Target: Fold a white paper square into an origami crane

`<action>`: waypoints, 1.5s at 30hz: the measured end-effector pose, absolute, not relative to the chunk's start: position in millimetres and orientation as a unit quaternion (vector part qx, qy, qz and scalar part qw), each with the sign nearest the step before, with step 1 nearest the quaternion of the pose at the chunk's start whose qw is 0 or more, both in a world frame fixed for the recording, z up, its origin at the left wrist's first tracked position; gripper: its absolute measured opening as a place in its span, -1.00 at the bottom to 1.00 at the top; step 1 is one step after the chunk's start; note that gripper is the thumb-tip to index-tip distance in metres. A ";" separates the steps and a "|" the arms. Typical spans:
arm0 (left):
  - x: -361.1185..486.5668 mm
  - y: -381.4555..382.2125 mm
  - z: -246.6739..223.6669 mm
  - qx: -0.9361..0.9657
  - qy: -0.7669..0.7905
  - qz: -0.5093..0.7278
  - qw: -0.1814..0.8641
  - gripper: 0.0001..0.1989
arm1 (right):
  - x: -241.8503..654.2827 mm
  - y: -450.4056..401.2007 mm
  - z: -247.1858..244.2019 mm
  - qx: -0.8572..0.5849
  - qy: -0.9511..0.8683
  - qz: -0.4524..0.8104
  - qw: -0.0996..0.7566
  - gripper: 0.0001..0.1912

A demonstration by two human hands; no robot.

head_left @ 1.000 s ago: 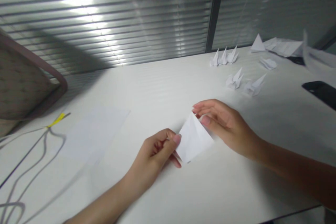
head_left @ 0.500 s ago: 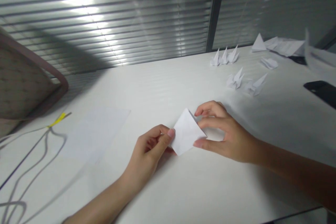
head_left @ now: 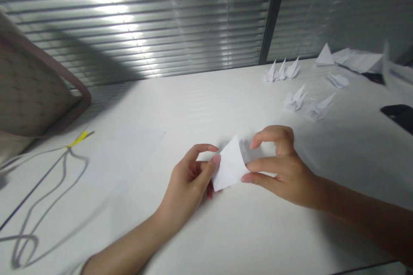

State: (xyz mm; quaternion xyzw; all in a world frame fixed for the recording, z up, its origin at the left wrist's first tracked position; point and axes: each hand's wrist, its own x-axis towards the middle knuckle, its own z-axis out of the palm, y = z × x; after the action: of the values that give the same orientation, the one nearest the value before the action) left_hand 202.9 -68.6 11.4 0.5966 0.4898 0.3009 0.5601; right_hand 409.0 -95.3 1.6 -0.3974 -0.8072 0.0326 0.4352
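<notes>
Fingers (head_left: 209,168) of both hands pinched a folded paper (head_left: 229,164) over the desk (head_left: 226,232).

The left hand (head_left: 187,189) clasped its left corner, the right hand (head_left: 284,167) held its right edge with curled fingertips; paper cranes (head_left: 282,71) stood well beyond, a phone (head_left: 400,116) farther right.

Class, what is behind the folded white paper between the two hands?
Behind the folded white paper, fingertips of the left hand show at its lower edge, above the white tabletop. The paper covers the rest of them.
</notes>
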 end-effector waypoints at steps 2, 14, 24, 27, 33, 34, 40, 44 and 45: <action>203.5 -69.5 10.7 0.602 0.487 0.303 0.555 -0.75 | 408.2 -94.4 0.5 -0.388 -0.811 0.053 0.434 -0.87; 201.3 -68.9 3.5 0.629 0.354 0.292 0.628 -0.76 | 400.8 -93.3 -2.8 -0.443 -0.713 0.372 0.396 -0.84; 202.3 -68.4 0.0 0.629 0.358 0.300 0.621 -0.73 | 398.0 -93.4 -0.6 -0.423 -0.598 0.540 0.415 -0.89; 201.8 -68.4 -1.3 0.642 0.370 0.309 0.597 -0.71 | 396.2 -93.3 -1.6 -0.417 -0.559 0.585 0.414 -0.86; 200.8 -69.2 -2.7 0.659 0.358 0.371 0.548 -0.75 | 396.2 -91.5 -7.3 -0.409 -0.519 0.633 0.403 -0.79; 200.0 -69.2 -3.3 0.663 0.345 0.377 0.546 -0.76 | 395.9 -91.2 -8.3 -0.412 -0.512 0.634 0.407 -0.79; 196.7 -70.9 -3.2 0.716 0.322 0.366 0.499 -0.72 | 390.9 -91.5 -11.7 -0.413 -0.474 0.640 0.442 -0.76; 201.3 -74.9 -0.6 0.732 0.321 0.351 0.488 -0.69 | 386.6 -94.0 -10.7 -0.451 -0.482 0.596 0.456 -0.78; 202.2 -75.7 -0.4 0.733 0.325 0.353 0.482 -0.74 | 386.2 -94.7 -9.8 -0.460 -0.499 0.574 0.459 -0.82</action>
State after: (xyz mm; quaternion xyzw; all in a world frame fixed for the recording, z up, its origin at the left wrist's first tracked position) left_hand 202.2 -75.7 -0.4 0.7326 0.3252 0.3533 0.4825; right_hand 386.2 -94.7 -9.8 -0.4604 -0.4988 0.5736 0.4586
